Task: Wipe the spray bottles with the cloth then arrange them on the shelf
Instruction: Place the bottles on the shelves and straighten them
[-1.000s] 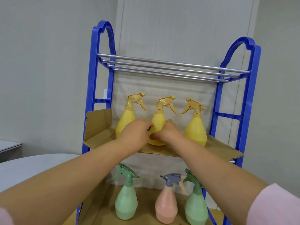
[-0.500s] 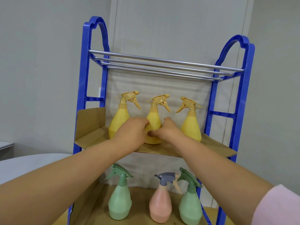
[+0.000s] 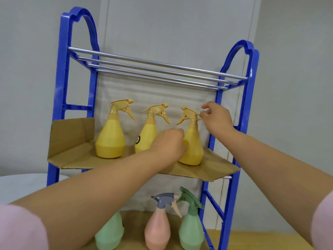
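Right yellow bottle (image 3: 193,150) upright on cardboard-lined middle shelf (image 3: 207,170), rightmost of three. Left hand (image 3: 168,143) curled round its body, gripping. Right hand (image 3: 217,119) at its sprayer head, fingers bent; can't tell if pinching. Blue rack (image 3: 250,105). Pink bottle (image 3: 157,230) below.

left hand (image 3: 167,143), right hand (image 3: 216,118), onto rightmost bottle (image 3: 193,150)

Blue shelf (image 3: 60,87), 3 tiers. Top: metal rods (image 3: 153,62). Mid, on cardboard liner (image 3: 72,138): left yellow bottle (image 3: 110,138), mid yellow bottle (image 3: 146,134), right yellow bottle (image 3: 193,147), all upright in a row. Bottom, on cardboard: left green bottle (image 3: 110,233), pink bottle (image 3: 157,230), right green bottle (image 3: 191,230).
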`<state>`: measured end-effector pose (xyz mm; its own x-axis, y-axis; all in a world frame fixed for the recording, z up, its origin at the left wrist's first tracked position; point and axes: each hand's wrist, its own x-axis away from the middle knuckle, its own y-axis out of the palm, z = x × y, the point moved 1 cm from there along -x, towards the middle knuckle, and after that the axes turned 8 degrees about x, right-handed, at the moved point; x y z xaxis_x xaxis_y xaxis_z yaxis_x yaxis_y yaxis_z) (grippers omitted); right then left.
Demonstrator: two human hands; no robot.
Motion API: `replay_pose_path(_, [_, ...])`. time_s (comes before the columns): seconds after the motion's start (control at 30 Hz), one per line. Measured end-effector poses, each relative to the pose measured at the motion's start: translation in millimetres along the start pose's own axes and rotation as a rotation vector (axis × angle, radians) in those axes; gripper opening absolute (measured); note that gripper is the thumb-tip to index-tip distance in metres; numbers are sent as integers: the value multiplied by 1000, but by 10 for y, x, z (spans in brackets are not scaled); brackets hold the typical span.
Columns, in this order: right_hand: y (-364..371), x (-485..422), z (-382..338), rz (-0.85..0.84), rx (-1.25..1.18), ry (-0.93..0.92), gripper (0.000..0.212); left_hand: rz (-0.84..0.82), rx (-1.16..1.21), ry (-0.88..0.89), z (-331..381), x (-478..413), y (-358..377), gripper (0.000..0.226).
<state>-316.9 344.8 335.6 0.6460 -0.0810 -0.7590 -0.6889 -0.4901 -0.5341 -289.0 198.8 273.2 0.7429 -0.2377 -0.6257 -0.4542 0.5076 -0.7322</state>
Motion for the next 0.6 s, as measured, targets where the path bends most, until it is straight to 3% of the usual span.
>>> replay_pose_path(0.1, [-16,-11,44,-62,-163,43,13,12,45,-56,98,-83,95,35])
replay_pose_path(0.3, [-61,-22,25,-180,-366,138,17,60,100,-177,205,-182,217,50])
replay_pose_path(0.43, [-72,-52,-1,-193,-313,75,18,56,54,-156,231,-227,279,72])
replay_pose_path(0.5, [-99,-88,7,-172,-257,17,22,40,40,-155,219,-244,302,74])
replay_pose_path(0.6, [-135,-163,40,-271,-232,-44,34,-11,135,-195,168,-267,298,73])
